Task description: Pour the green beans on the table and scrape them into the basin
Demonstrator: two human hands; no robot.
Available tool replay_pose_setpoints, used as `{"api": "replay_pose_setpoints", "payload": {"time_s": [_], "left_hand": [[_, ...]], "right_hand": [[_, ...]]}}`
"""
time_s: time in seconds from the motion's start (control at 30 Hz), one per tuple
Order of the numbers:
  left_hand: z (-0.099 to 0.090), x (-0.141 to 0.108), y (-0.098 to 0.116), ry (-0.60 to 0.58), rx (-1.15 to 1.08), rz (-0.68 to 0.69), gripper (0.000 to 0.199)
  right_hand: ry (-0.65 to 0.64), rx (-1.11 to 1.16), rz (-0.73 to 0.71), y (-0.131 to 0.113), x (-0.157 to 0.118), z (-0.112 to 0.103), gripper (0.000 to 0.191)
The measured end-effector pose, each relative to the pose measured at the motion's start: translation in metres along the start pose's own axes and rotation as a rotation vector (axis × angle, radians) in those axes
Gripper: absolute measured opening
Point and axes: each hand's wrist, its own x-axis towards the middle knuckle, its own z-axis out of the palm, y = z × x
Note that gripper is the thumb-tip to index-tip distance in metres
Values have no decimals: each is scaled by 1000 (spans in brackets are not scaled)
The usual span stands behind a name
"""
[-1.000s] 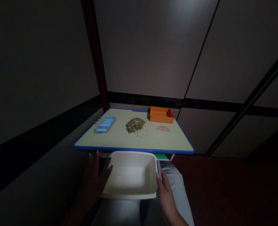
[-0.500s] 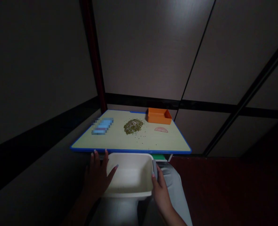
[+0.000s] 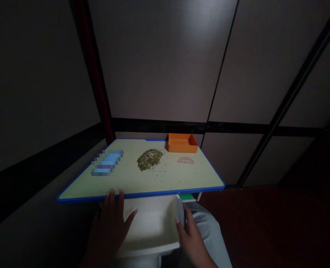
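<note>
Left hand [image 3: 109, 223] now reaches the table [image 3: 117, 186] edge, spread wide, gripping nothing; right hand [image 3: 189, 231] clasps the basin [image 3: 152, 227] below. Bumping the table could scatter grains [image 3: 149, 159].

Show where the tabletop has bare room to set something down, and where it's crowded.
Bare: between the blurred blue item and green pile; front left, between that item and the blue edge; front right corner, past the protractor shape. Crowded: back right, where the orange box sits behind that shape; the pile's grain-strewn right; the edge by the left hand.
</note>
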Motion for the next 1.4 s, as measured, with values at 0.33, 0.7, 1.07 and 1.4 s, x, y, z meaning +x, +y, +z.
{"api": "replay_pose_setpoints", "payload": {"time_s": [0.33, 0.7, 1.07, 1.4], "left_hand": [[29, -9, -23, 143, -90, 173, 84], [53, -5, -45, 130, -60, 195, 82], [51, -8, -38, 137, -84, 157, 85], [39, -7, -29, 137, -73, 176, 89]], "right_hand": [[94, -673, -391, -81, 115, -76, 36], [-89, -1163, -165, -81, 271, -36, 54], [-75, -1316, -353, -66, 267, -29, 56], [-137, -1354, -386, -66, 262, -31, 48]]}}
